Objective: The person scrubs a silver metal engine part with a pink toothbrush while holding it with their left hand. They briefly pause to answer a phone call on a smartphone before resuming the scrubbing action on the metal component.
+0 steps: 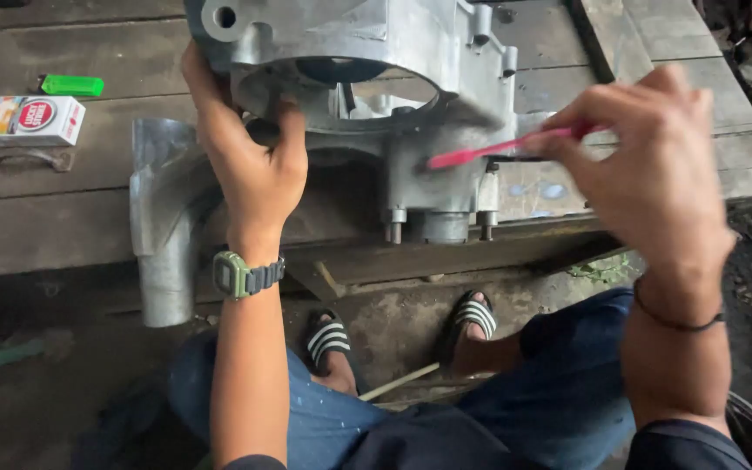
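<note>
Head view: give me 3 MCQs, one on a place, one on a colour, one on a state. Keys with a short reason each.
1. Where does the green lighter lie?
A. On the wooden boards, just above the small white and red box
B. Inside the metal casing
C. On the ground by the sandals

2. What colour is the toothbrush in the right hand?
A. Blue
B. Pink
C. Yellow

3. How is the grey metal casing held?
A. It lies flat, untouched
B. The left hand grips its rim while the brush head touches its side
C. Both hands lift it by the studs

Key:
1 A, the lighter sits on the planks right beside the box, at far left.
2 B, the handle is plainly pink.
3 B, left fingers wrap the edge of the opening; the brush tip meets the casing wall.
</note>
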